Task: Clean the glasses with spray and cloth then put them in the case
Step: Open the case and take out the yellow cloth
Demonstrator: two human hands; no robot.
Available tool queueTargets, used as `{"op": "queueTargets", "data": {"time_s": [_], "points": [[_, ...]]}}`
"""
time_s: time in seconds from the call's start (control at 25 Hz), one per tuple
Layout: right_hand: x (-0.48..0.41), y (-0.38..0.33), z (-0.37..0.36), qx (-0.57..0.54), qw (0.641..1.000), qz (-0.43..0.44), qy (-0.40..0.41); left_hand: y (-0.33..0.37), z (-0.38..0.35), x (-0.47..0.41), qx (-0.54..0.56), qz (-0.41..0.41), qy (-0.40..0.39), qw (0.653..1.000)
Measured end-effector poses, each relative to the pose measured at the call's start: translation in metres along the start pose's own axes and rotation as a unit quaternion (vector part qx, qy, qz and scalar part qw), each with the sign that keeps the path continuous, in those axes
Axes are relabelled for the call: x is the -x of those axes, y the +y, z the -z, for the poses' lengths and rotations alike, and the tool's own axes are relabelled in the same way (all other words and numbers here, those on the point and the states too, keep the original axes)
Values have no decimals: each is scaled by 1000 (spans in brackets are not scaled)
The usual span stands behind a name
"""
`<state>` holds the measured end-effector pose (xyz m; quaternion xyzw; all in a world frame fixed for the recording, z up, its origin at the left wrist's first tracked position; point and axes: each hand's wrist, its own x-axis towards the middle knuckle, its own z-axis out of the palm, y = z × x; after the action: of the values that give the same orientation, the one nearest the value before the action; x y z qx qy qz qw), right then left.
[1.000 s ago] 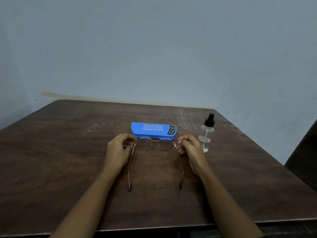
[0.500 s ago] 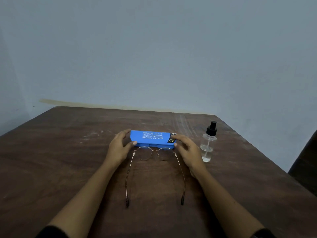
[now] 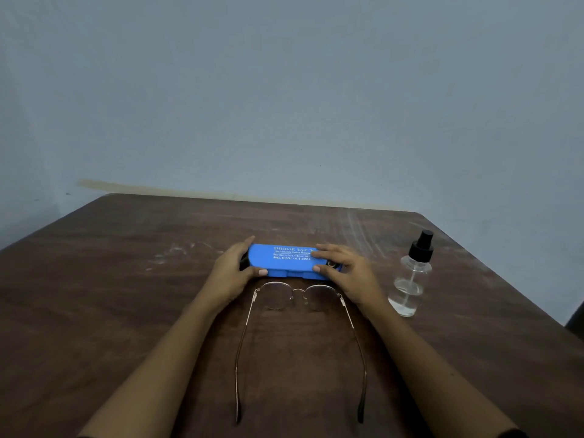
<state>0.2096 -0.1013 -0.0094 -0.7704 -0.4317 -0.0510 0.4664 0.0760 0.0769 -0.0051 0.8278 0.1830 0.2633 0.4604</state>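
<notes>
Forearms cut off at bottom edge. Glasses (image 3: pixel 298 327) lie on desk (image 3: pixel 94 311) between the arms, temples unfolded toward viewer, lenses faint. Just beyond, closed blue case (image 3: pixel 286 260): left hand (image 3: pixel 230 273) grips its left end, right hand (image 3: pixel 344 270) grips right end, fingers covering part of lid print. Spray bottle (image 3: pixel 410 276) upright at right, near desk edge. Left half of desk bare.

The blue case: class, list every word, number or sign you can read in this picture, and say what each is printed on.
"Bhavik Eye +": top line in white on the lid of the blue case; the spelling is uncertain.
Second line on the lid: too small to read.
Third line: blurred, unreadable.
"BHEL, BHOPAL - M. 8121914": bottom line, its end hidden by the right hand; digits uncertain.
Spray bottle: no text visible.
</notes>
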Motion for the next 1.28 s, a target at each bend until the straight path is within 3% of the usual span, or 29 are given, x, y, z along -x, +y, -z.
{"op": "queueTargets", "data": {"time_s": [0.32,0.56,1.04,1.28], "points": [[-18,0,-7,122,983,135,-24,-1,-4,-4,-88,-3,5,996],[-26,4,-8,270,924,273,7,-2,-9,-8,-125,0,5,992],[-32,11,-16,325,861,387,64,-2,-8,-12,-106,0,-7,994],[-34,12,-18,327,851,403,75,-2,-7,-12,-114,-5,-10,993]]}}
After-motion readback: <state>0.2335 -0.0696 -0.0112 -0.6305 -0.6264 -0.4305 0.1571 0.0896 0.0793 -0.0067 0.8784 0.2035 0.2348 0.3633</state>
